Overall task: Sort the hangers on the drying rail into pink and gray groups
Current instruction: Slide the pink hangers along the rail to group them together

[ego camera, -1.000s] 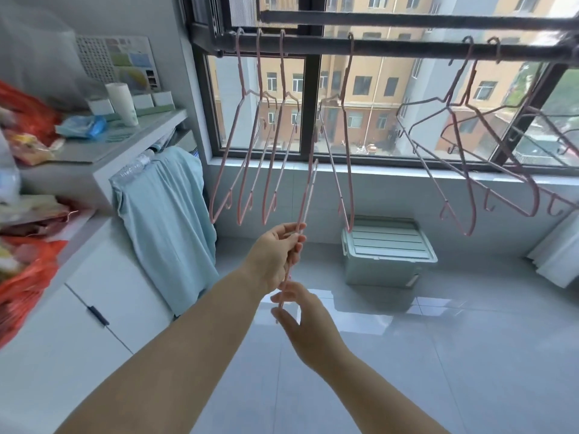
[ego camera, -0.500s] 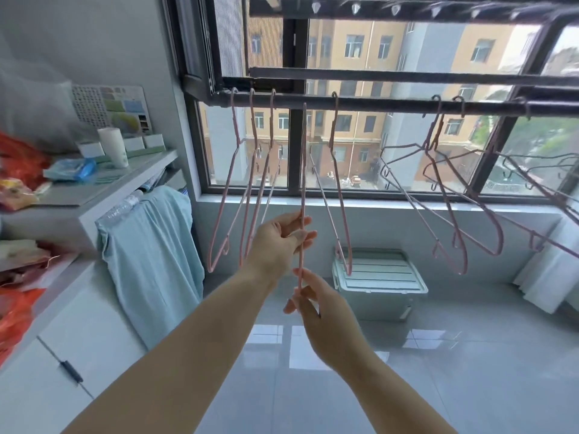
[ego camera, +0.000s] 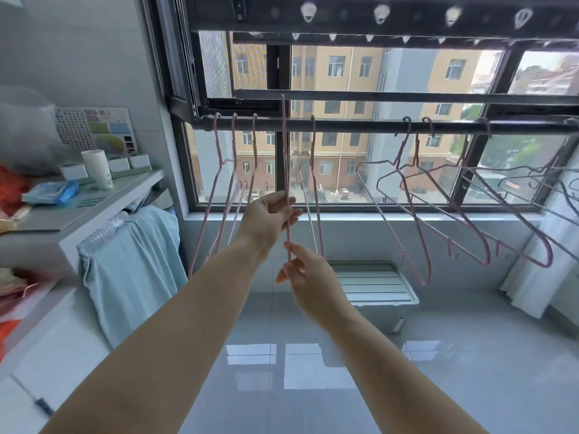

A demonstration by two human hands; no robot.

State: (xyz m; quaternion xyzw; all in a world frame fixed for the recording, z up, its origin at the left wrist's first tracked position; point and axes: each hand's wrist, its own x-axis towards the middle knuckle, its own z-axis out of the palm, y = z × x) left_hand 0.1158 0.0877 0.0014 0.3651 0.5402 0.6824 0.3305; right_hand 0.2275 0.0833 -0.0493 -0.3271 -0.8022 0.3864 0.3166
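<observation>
both hands hold one pink hanger (ego camera: 285, 170) edge-on to the camera, so it reads as a thin upright line. its long axis runs near vertical, hook end up, and the top reaches above the rail (ego camera: 360, 126) in front of the window (ego camera: 407, 83). whether the hook is over the rail cannot be told. the left hand (ego camera: 271, 216) is closed on the hanger at mid-height, fingers curled round the wire. the right hand (ego camera: 308, 281) pinches its lower end between thumb and fingertips, just below the left hand.

three pink hangers (ego camera: 219, 189) hang close together at the rail's left end, also edge-on, and one more (ego camera: 315, 189) hangs just right of the held one. further right, several hangers (ego camera: 438, 208) hang tilted and splayed, broad faces partly toward the camera, with darker gray ones (ego camera: 551, 183) at the far right.

a shelf (ego camera: 94, 202) on the left carries a white cup (ego camera: 97, 169) and a chart (ego camera: 103, 128) whose print is too small to read. a blue cloth (ego camera: 131, 270) hangs below the shelf, and a pale green box (ego camera: 376, 286) sits on the floor under the window.
</observation>
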